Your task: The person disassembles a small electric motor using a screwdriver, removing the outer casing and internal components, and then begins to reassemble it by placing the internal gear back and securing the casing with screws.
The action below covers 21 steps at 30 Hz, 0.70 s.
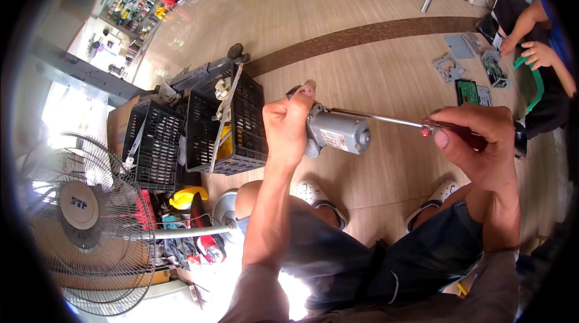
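My left hand (288, 123) is wrapped round a grey geared electric motor (339, 132), its thumb on top and the cylindrical body pointing to the right. In my right hand (479, 145) is a screwdriver (386, 119) with a long metal shaft and a red handle mostly covered by my fingers. The shaft runs left across the upper side of the motor. Its tip reaches the part beside my left thumb, but I cannot make out what it touches there. Both hands are held above the floor, over my knees.
Black plastic crates (226, 127) stand on the left, with metal parts inside. A standing fan (78, 205) is at the lower left, near assorted tools. On the right a co-worker's hands (538, 51) are beside a green curved piece (531, 85), circuit boards (467, 92) and metal plates.
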Each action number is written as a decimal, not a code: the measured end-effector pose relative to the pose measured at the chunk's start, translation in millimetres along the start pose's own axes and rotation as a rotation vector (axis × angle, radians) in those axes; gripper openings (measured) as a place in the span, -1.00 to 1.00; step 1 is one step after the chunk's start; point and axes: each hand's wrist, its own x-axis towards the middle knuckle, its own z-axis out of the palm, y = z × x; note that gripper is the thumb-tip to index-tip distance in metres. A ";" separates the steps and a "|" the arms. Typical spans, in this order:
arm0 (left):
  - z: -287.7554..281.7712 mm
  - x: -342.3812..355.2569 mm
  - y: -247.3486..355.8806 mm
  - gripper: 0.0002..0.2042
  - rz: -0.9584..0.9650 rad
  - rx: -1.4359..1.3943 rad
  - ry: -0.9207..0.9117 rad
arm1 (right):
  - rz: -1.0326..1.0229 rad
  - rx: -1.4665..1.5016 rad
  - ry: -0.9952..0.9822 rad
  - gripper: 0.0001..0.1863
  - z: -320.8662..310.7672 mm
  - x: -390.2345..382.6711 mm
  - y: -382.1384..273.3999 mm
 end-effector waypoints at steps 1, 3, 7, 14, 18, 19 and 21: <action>-0.7 -0.3 -0.5 -0.57 0.001 0.000 0.001 | -0.001 0.001 0.000 -0.84 -0.5 0.4 0.2; -2.7 -1.2 -3.2 -0.58 -0.031 -0.008 0.016 | 0.024 0.009 -0.007 -0.84 -1.9 1.1 -0.4; -4.9 -0.7 -11.3 -0.56 0.014 0.004 -0.001 | 0.087 0.129 0.045 -0.83 -0.9 -0.1 5.1; -2.3 -0.3 -17.9 -0.47 -0.086 -0.134 0.013 | 0.146 0.260 0.085 -0.81 -5.6 -0.6 12.6; 7.8 -7.2 -11.0 -0.41 -0.137 -0.280 -0.073 | 0.328 0.661 0.221 -0.68 1.8 3.3 17.5; 7.7 -7.2 -14.1 -0.39 -0.087 -0.260 -0.117 | 0.328 0.659 0.226 -0.68 9.4 5.7 14.7; 2.1 -9.9 -20.9 -0.40 -0.055 -0.329 -0.178 | 0.467 1.002 0.219 -0.66 34.9 9.2 16.3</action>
